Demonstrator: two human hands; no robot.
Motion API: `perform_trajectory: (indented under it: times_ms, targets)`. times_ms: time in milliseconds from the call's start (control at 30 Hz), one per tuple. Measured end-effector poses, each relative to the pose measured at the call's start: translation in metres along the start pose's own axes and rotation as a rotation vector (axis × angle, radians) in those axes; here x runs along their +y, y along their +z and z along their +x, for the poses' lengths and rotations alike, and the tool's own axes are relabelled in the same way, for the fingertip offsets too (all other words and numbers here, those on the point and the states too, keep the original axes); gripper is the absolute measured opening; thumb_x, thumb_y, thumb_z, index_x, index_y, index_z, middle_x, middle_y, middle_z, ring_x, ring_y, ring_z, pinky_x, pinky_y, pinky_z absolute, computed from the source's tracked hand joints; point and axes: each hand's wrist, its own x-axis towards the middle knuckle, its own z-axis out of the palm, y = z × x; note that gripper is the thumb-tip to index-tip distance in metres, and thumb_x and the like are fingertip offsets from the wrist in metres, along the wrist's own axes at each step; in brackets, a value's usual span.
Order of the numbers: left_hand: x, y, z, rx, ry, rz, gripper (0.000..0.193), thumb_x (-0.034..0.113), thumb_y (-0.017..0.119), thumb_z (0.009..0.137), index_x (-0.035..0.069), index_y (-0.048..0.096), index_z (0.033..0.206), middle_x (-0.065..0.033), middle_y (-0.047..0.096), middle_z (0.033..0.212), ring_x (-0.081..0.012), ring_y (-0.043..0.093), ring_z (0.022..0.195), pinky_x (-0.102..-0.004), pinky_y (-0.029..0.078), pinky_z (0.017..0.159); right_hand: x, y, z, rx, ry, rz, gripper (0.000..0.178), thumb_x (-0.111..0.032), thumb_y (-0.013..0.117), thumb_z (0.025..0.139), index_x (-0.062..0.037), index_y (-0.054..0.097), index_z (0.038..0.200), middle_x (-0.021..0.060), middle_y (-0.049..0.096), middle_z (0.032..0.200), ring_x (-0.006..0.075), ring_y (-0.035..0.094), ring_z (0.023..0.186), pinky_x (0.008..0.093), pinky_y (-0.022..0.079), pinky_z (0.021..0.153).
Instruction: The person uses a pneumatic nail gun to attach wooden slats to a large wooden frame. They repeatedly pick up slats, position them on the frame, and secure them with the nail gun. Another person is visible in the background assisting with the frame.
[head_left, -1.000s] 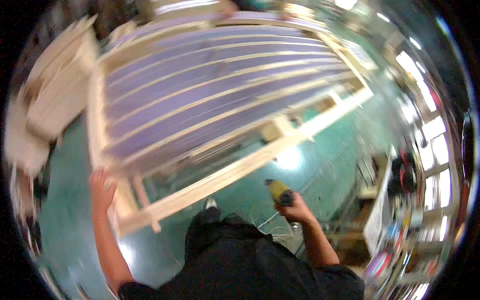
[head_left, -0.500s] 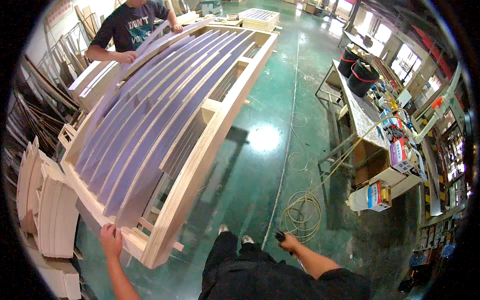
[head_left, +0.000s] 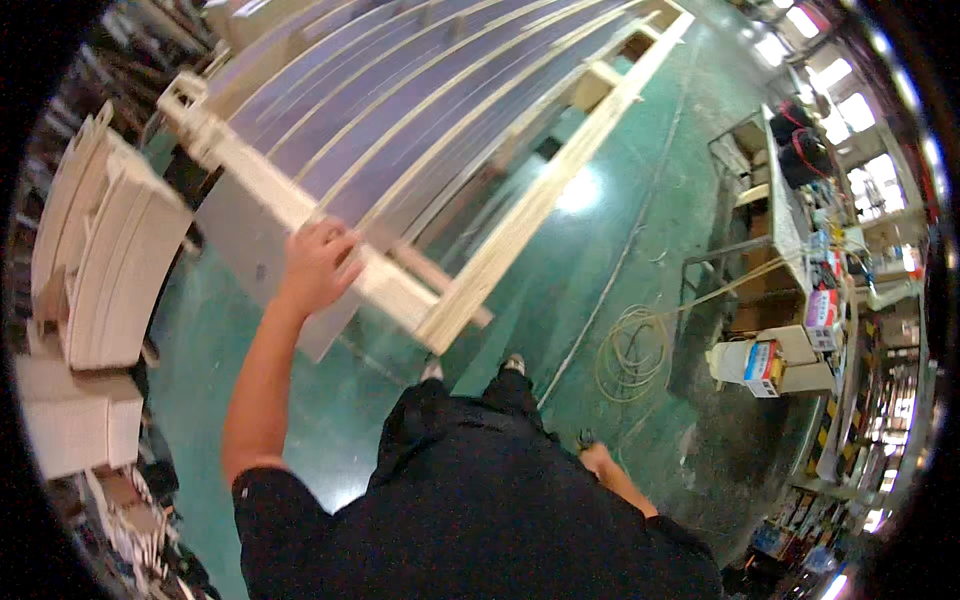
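A large pale wooden frame [head_left: 560,205] fills the upper middle, with long curved ribs [head_left: 410,115] running lengthwise and purple-grey strips between them. On its near end rail lies my left hand [head_left: 322,268], fingers bent over the wood beside the end of a rib. My right hand [head_left: 600,462] hangs low at my right side, closed around a small dark tool [head_left: 586,440]. Only the tool's black end shows; its kind cannot be made out. A grey panel [head_left: 262,262] is beneath the frame's near end.
Stacked curved wooden pieces [head_left: 130,255] stand at the left. A coiled pale hose [head_left: 632,365] lies on the green floor, running up to the workbench [head_left: 785,225] at the right. Cartons [head_left: 800,360] and a white bucket [head_left: 730,362] are by the bench.
My view has tilted down and shifted left, so the frame's near end appears closer. My left hand is further over the rail. The co-worker at the far side is out of view.
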Motion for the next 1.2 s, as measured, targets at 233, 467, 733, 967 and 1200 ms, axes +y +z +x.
perform_trajectory:
  times_ms: [233, 467, 733, 967, 1200]
  targets:
    - [-0.004, -0.009, -0.021, -0.071, -0.015, -0.159, 0.04, 0.04, 0.074, 0.086, 0.018, 0.073, 0.119, -0.0027, 0.06, 0.124, -0.0279, 0.055, 0.116, -0.0494, 0.04, 0.097, -0.191, -0.004, -0.088, 0.237, -0.379, -0.186, 0.065, -0.013, 0.074, 0.071, -0.0029, 0.057, 0.134, 0.0261, 0.071, 0.112, 0.0454, 0.069, 0.106, 0.0482, 0.055, 0.09]
    - [-0.019, -0.013, -0.021, 0.001, 0.127, -0.076, 0.049, 0.047, 0.075, 0.085, 0.019, 0.071, 0.125, -0.0096, 0.055, 0.137, -0.0323, 0.047, 0.132, -0.0535, 0.036, 0.109, -0.288, -0.006, -0.114, 0.236, -0.546, -0.102, 0.061, -0.01, 0.073, 0.074, -0.0036, 0.059, 0.133, 0.0168, 0.072, 0.108, 0.0298, 0.069, 0.099, 0.0376, 0.053, 0.087]
    - [-0.065, -0.023, 0.009, -0.259, 0.393, -0.23, 0.095, 0.058, 0.089, 0.061, 0.018, 0.058, 0.141, -0.0146, 0.04, 0.16, -0.0373, 0.031, 0.152, -0.0605, 0.026, 0.121, -0.392, -0.034, -0.235, -0.096, -0.668, -0.186, 0.049, -0.007, 0.071, 0.076, -0.003, 0.063, 0.124, 0.0141, 0.072, 0.106, 0.0261, 0.068, 0.098, 0.0377, 0.053, 0.087]
    - [-0.097, -0.017, 0.047, -0.471, 0.552, -0.141, 0.122, 0.051, 0.097, 0.044, 0.02, 0.046, 0.151, -0.0112, 0.023, 0.17, -0.0364, 0.019, 0.157, -0.061, 0.02, 0.125, -0.471, -0.063, -0.349, -0.176, -0.764, -0.237, 0.048, -0.009, 0.08, 0.074, -0.0006, 0.062, 0.117, 0.0132, 0.069, 0.099, 0.0216, 0.065, 0.092, 0.0369, 0.052, 0.082]
    - [-0.108, 0.018, 0.058, -0.394, 0.724, -0.299, 0.107, 0.044, 0.097, 0.048, 0.017, 0.054, 0.142, -0.0061, 0.031, 0.168, -0.0312, 0.023, 0.157, -0.0598, 0.015, 0.127, -0.582, -0.072, -0.406, -0.064, -0.871, -0.382, 0.049, -0.021, 0.081, 0.07, -0.0014, 0.062, 0.112, 0.0152, 0.064, 0.098, 0.0355, 0.062, 0.092, 0.04, 0.049, 0.082]
